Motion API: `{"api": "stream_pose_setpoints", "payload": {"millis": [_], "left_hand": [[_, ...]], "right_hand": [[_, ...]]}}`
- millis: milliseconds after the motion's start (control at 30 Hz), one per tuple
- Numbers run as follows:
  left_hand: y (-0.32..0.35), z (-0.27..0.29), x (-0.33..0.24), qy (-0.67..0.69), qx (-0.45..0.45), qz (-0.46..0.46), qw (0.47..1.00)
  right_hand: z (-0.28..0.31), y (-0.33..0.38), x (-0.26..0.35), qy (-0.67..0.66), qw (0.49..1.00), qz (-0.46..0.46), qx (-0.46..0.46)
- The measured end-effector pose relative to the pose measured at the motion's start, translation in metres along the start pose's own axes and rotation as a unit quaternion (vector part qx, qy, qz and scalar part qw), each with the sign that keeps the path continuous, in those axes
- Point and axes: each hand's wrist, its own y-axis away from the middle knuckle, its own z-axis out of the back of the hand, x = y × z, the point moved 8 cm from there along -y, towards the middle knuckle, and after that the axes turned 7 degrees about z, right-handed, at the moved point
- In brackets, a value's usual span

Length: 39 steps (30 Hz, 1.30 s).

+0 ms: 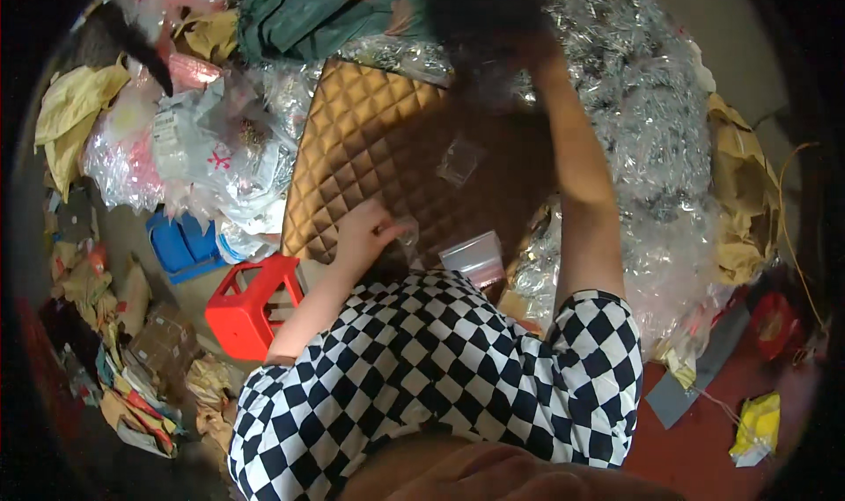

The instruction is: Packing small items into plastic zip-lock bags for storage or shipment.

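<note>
My left hand (pixel 363 235) is closed in a pinch on a small clear plastic bag (pixel 407 237), low over the brown quilted mat (pixel 352 131). My right arm stretches far forward, and the right hand (pixel 519 52) is in deep shadow beside a dark blurred shape (pixel 484 12); its fingers cannot be made out. On the mat between the hands lies a flat clear packet (pixel 460 161). Close to my body, at the mat's near edge, rests another clear bag (pixel 473 256) with a pinkish lower part.
Silvery tinsel in clear plastic (pixel 647 131) piles up on the right. Clear and pink plastic bags (pixel 194 149) crowd the left, above a blue stool (pixel 185 244) and a red stool (pixel 255 307). A dark green sack (pixel 308 17) lies at the far side.
</note>
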Motion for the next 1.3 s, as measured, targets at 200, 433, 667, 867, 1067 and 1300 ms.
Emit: {"api": "stream_pose_setpoints", "payload": {"millis": [200, 433, 667, 867, 1067, 1300], "left_hand": [[0.002, 0.035, 0.021, 0.111, -0.152, -0.031, 0.982], [0.012, 0.071, -0.003, -0.064, -0.270, -0.191, 0.942], [0.032, 0.045, 0.007, -0.086, -0.097, -0.085, 0.988], [0.063, 0.027, 0.050, -0.009, -0.143, -0.145, 0.979], [0.073, 0.019, -0.007, -0.010, -0.109, -0.225, 0.968], [0.095, -0.012, -0.034, -0.008, 0.011, -0.271, 0.962]], "right_hand": [[0.107, 0.021, 0.048, -0.384, 0.850, -0.350, -0.087], [0.067, 0.120, 0.151, -0.678, 0.668, -0.307, 0.013], [-0.009, 0.188, 0.207, -0.456, 0.843, -0.283, 0.044], [0.052, 0.182, 0.266, -0.658, 0.603, -0.443, 0.085], [0.144, 0.172, 0.344, -0.629, 0.645, -0.418, 0.117], [0.174, 0.189, 0.360, -0.504, 0.783, -0.288, 0.223]]}}
